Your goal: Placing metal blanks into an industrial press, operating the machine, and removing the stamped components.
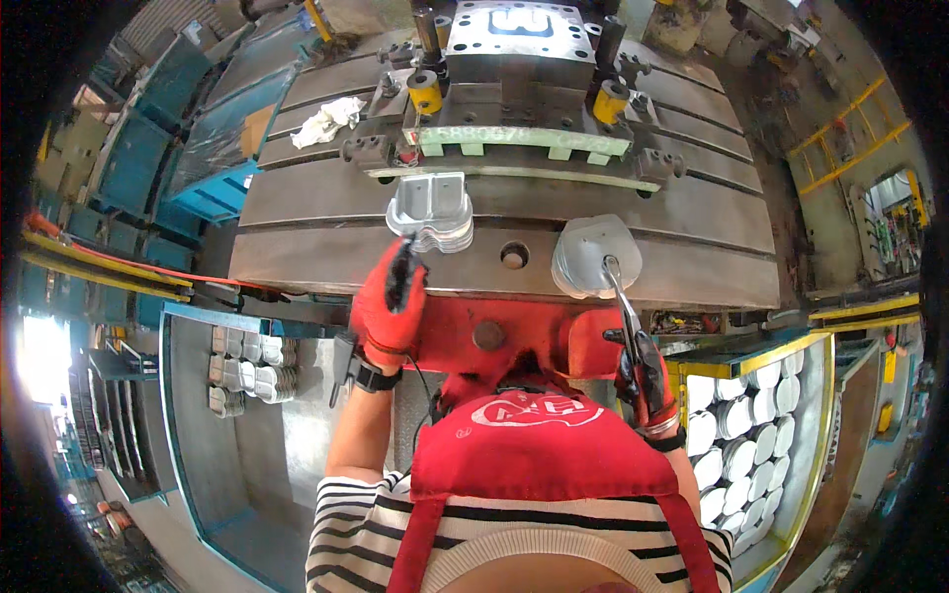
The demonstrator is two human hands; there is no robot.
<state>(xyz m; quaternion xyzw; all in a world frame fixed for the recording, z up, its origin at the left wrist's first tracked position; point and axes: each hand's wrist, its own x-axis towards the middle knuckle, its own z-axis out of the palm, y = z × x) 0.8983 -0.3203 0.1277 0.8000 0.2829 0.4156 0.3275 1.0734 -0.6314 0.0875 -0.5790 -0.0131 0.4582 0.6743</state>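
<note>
My left hand (393, 306), in a red glove with black on the finger side, reaches to the near edge of a stack of formed metal parts (433, 203). Its fingers look stretched out, with the tips beside the stack; whether they touch it I cannot tell. In my right hand (645, 381), also gloved, is a long thin metal pick-up tool (627, 308). The tool's rounded tip rests on or just over the top piece of a stack of flat metal blanks (596, 247). Both stacks stand on the slotted press bed (692, 267).
Behind the stacks is a die set (519, 74) with yellow-collared posts and a pale green plate. A white rag (328, 122) lies at the far left. At lower left, a blue-edged bin (183, 435) holds stacked formed parts; at lower right, a yellow-edged bin (816, 445) holds blanks.
</note>
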